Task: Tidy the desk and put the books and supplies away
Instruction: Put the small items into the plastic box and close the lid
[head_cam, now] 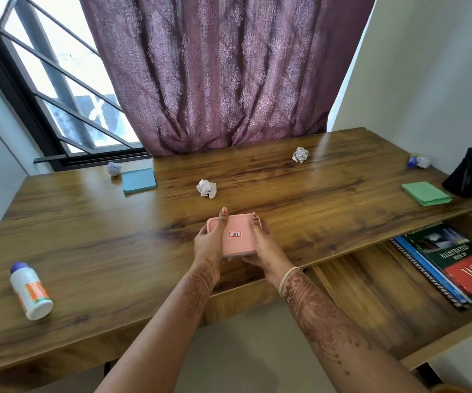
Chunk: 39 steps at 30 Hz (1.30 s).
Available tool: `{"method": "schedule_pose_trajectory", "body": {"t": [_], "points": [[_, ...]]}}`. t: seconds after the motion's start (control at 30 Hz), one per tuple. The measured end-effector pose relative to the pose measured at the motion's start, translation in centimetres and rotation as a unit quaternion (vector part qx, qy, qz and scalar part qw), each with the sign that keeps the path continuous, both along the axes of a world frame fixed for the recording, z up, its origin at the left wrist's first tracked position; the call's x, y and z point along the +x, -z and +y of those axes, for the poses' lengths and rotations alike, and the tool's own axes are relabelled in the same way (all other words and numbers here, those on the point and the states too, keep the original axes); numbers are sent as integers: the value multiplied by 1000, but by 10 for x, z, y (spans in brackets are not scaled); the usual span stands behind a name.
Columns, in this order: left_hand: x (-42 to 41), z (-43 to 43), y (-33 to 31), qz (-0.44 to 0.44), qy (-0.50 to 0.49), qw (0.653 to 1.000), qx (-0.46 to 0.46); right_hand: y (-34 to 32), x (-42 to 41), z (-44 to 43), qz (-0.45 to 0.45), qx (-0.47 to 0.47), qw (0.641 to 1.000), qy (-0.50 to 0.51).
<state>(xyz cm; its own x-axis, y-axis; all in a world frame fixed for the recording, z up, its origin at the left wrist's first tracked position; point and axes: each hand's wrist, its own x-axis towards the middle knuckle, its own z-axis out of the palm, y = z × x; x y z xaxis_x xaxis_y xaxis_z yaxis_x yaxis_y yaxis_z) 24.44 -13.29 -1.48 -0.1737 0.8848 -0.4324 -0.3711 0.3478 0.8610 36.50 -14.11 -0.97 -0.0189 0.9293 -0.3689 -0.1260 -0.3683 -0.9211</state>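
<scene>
Evidently the box (237,236) is carried two-handed for steadiness: the left hand (210,245) grips its left edge, the right hand (263,248) clasps its right. Below and right of the right hand, the drawer (370,293) stands open with books (470,268) inside, probably the box's destination.

the desk (87,236) is wood-grain, smooth with a soft sheen. behind the desk, the curtain (215,75) is matt woven cloth. over the desk's front edge, the box (240,246) looks smooth matt plastic. on the desk: a smooth plastic bottle (30,290), crumpled paper balls (207,188), matt paper pads (139,180). below the desk's right end, books (461,265) have glossy covers.
</scene>
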Motion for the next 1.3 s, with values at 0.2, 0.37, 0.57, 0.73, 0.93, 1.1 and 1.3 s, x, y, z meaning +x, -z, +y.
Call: {"method": "schedule_pose_trajectory", "body": {"t": [0.2, 0.37, 0.57, 0.73, 0.93, 1.1, 1.3], "points": [[15, 6, -4, 1, 57, 998, -12, -11, 14, 7, -38, -32, 998, 24], [39, 10, -5, 9, 119, 992, -29, -9, 30, -4, -34, -6, 991, 132], [95, 2, -13, 9, 205, 978, -42, -8, 82, -22, -31, 3, 973, 229], [142, -15, -14, -22, 375, 926, 33, -12, 154, -37, -77, -11, 960, 270], [214, -37, 1, 11, 391, 912, 122, -19, 238, -52, -122, -14, 963, 240], [296, -61, 14, -1, 355, 927, 125, -16, 316, -62, -126, -16, 971, 201], [370, -72, 43, 33, 319, 947, -2, 4, 395, -64, -141, -51, 980, 132]]}}
